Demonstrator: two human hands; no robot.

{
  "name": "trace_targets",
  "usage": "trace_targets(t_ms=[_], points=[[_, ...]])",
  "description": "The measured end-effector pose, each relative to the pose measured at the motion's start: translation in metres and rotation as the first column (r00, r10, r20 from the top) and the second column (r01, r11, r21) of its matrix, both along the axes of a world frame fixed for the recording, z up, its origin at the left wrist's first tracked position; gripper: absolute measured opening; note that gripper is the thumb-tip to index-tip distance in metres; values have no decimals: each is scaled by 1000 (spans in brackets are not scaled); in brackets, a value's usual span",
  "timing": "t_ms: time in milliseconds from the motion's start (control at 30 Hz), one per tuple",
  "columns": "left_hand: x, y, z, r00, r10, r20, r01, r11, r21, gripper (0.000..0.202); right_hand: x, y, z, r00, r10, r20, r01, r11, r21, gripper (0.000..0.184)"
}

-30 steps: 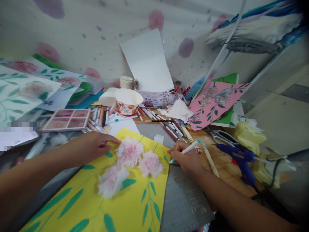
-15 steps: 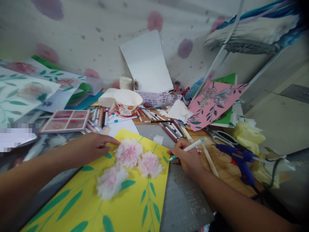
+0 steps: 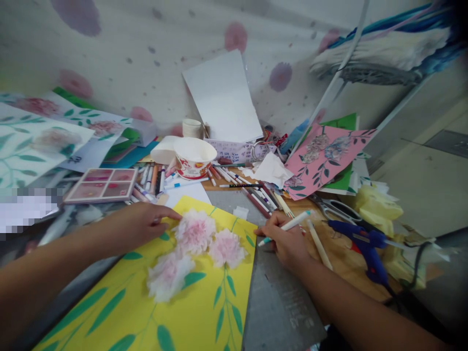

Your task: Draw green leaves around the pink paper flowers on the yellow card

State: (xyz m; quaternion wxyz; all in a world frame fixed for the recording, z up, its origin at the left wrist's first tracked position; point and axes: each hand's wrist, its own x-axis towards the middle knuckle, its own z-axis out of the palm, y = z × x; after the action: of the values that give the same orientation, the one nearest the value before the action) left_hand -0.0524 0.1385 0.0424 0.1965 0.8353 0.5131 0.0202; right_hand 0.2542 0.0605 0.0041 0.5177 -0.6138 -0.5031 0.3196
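Observation:
A sheet of yellow paper (image 3: 146,282) lies on a grey cutting mat (image 3: 278,302). On it are pink and white tissue-paper flowers (image 3: 195,231), with green stems and leaves drawn around them. My left hand (image 3: 155,222) rests at the sheet's upper left edge, index finger stretched out to the topmost flower's side and holding nothing. In my right hand (image 3: 283,239) is a white marker (image 3: 292,222) with a teal tip pointing down and left. That tip is just off the sheet's right edge, near a small green leaf; my fingertips are close to the paper's corner.
Loose markers (image 3: 259,195) lie behind the sheet beside a paper bowl (image 3: 195,156). At right are scissors (image 3: 338,209) and a blue glue gun (image 3: 365,239) with its cord. A pink flower picture (image 3: 329,156) leans behind them; a four-pane palette (image 3: 102,185) sits at left.
The marker tip has shifted slightly right, from the sheet's edge onto the mat side. My left hand and the yellow paper stay nearly in place.

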Motion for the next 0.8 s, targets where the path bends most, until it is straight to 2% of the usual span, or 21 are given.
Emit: trace_targets(t_ms=[233, 467, 633, 700, 800], points=[[-2, 2, 2, 999, -22, -29, 22, 1000, -4, 45, -1, 3, -1, 998, 5, 65, -6, 1000, 14, 28], [-6, 9, -5, 996, -37, -86, 37, 999, -12, 45, 0, 2, -4, 998, -9, 58, 7, 1000, 24, 27], [-18, 13, 9, 978, 60, -199, -47, 996, 70, 33, 7, 4, -5, 999, -46, 19, 44, 994, 105, 29], [-26, 12, 14, 960, 104, -260, -82, 992, 95, 36, 11, 8, -3, 999, -24, 47, 17, 990, 143, 25], [-38, 9, 13, 939, 112, -324, -100, 994, 54, 43, 17, 14, 1, 986, 83, 145, -105, 982, 156, 23]])
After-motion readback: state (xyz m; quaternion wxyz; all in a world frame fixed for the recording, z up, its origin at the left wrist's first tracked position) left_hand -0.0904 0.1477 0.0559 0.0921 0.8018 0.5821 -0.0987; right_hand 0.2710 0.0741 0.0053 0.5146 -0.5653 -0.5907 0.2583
